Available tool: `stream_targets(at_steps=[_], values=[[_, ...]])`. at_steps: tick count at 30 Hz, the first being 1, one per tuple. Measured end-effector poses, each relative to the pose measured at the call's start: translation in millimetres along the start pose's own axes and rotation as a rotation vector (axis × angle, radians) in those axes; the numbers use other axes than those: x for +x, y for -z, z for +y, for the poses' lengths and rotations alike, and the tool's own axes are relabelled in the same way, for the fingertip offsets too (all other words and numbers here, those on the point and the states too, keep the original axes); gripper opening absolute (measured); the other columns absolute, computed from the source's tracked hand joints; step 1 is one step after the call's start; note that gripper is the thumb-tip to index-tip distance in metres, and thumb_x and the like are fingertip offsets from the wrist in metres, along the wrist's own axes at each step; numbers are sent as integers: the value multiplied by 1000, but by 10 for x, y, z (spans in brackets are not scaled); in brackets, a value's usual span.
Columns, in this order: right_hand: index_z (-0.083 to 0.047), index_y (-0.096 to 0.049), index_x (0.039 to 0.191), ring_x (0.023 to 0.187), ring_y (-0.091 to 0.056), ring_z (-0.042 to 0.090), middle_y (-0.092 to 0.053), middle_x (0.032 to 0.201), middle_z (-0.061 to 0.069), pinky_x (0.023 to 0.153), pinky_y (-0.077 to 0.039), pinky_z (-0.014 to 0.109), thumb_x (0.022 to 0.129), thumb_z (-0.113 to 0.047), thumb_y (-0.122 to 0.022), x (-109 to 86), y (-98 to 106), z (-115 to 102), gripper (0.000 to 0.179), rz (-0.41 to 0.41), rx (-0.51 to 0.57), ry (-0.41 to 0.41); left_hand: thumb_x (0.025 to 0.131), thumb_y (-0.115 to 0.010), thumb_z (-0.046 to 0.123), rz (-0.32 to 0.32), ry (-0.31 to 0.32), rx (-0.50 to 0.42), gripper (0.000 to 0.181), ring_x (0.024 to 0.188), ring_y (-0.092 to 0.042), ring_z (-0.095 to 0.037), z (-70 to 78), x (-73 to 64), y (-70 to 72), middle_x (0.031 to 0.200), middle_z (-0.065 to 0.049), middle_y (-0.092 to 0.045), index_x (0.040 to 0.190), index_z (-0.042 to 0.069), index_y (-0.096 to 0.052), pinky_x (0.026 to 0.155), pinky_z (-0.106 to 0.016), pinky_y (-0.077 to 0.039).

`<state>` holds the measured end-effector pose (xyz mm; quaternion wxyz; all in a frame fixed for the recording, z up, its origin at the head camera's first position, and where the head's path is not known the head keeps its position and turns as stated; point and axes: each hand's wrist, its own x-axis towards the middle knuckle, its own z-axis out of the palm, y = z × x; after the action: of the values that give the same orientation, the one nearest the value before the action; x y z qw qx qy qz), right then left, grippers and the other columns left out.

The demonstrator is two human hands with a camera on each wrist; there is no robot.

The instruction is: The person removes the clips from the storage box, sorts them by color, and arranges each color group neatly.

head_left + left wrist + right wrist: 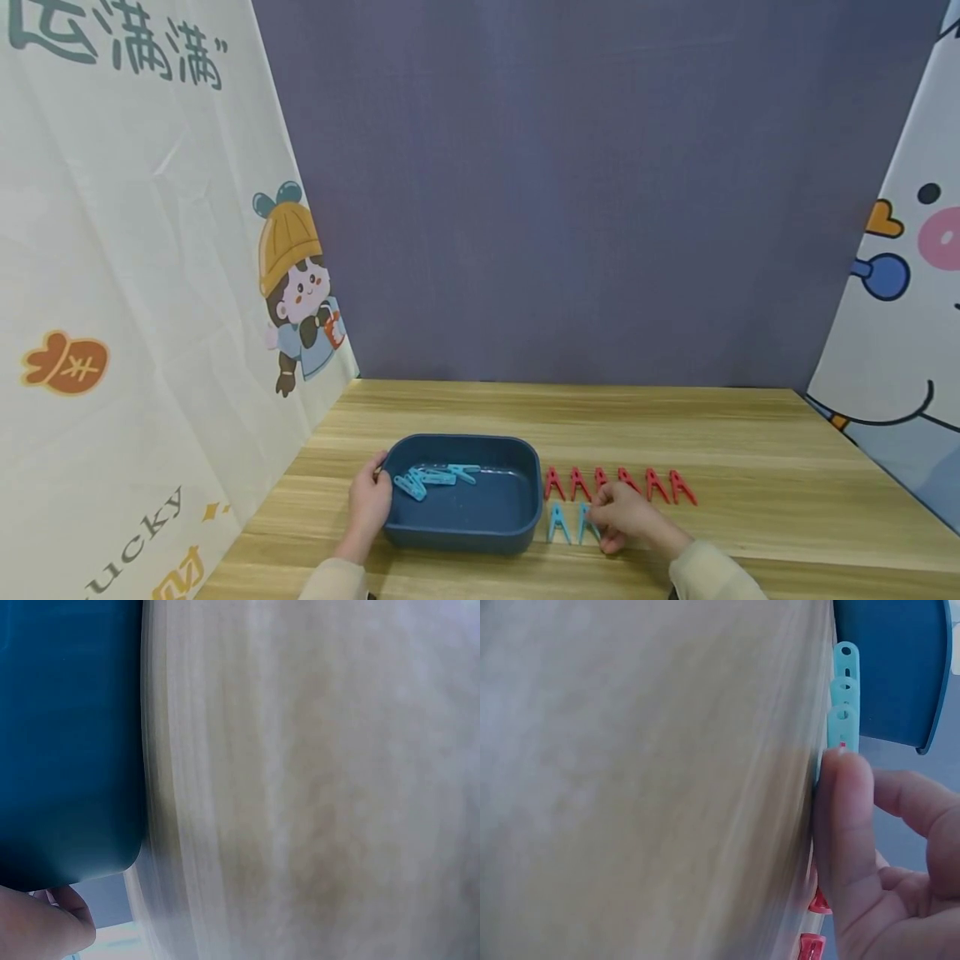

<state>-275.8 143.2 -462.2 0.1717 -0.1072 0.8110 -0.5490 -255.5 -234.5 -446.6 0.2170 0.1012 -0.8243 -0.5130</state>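
Note:
My left hand [369,500] grips the left side of a dark blue rectangular box [461,540]. Several light blue clothespins [442,477] lie inside it toward the left and back. Right of the box, a row of red clothespins [553,483] stretches along the table. In front of that row stand out two light blue clothespins [557,524]. My right hand [630,518] is at the right end of this blue row. The right wrist view reveals three blue ends in line; its fingertips pinch the nearest clothespin [843,724], which they partly hide.
The wooden table [750,467] extends behind and to the right of the clothespins. A plain grey-purple cloth [570,208] hangs at its back edge. Printed white sheets [165,250] with cartoon figures flank both sides.

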Motion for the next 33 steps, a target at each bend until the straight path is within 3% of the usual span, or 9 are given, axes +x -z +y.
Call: stream_targets(at_steps=[6, 11, 20, 26, 33], values=[[0, -48, 85, 50, -58, 16, -53, 70, 10, 46, -48, 25, 83, -8, -61, -16, 3, 15, 16, 11, 1, -19, 88, -38, -3, 0, -9, 0, 39, 82, -51, -27, 3, -12, 5, 106, -25, -56, 125, -13, -47, 66, -34, -41], [1, -51, 87, 48, -57, 13, -55, 68, 9, 43, -46, 22, 87, -10, -55, -16, 45, -41, 12, -18, 19, 29, 88, -37, -4, 1, -16, 2, 39, 81, -51, -26, 4, -22, 5, 107, -25, -55, 125, -13, -47, 66, -34, -41], [4, -50, 101, 57, -60, 17, -57, 71, 11, 48, -48, 26, 92, -22, -52, 11, 167, -322, 28, -50, 77, 18, 90, -37, -4, -7, -4, 4, 39, 84, -51, -27, 13, -26, 17, 111, -25, -54, 126, -12, -46, 67, -34, -41], [7, -44, 116, 58, -60, 16, -58, 85, 17, 52, -50, 29, 93, -26, -51, 69, 190, -514, 40, -54, 124, 60, 89, -37, -4, -4, -5, 7, 39, 84, -51, -27, 15, -24, 17, 109, -25, -55, 126, -12, -46, 67, -34, -41], [7, -45, 115, 58, -59, 18, -55, 87, 18, 50, -49, 31, 93, -25, -53, 126, 108, -777, 39, -62, 127, 140, 89, -37, -4, -4, 1, -1, 39, 84, -50, -27, 0, -7, 0, 108, -25, -55, 126, -12, -46, 67, -34, -41]])
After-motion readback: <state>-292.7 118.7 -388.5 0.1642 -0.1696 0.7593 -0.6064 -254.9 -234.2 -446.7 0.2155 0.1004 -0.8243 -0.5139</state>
